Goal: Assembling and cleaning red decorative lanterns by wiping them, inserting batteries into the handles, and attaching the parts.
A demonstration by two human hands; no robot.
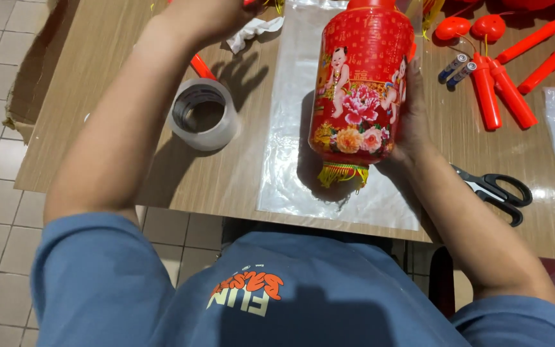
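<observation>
My right hand (408, 119) grips the side of a red paper lantern (360, 83) printed with flowers and child figures, a yellow fringe hanging at its lower end. The lantern is held upright above a clear plastic sheet (290, 160) on the wooden table (226, 180). My left hand (210, 16) is raised at the top edge of the view, beside the lantern's upper left; its fingers are cut off by the frame, so what it holds is hidden.
A roll of clear tape (203, 114) stands left of the sheet. Black scissors (499, 191) lie at the right, with several red plastic sticks (502, 93), two batteries (456, 69) and crumpled white tissue (252, 31) farther back. Cardboard (30, 83) leans off the table's left.
</observation>
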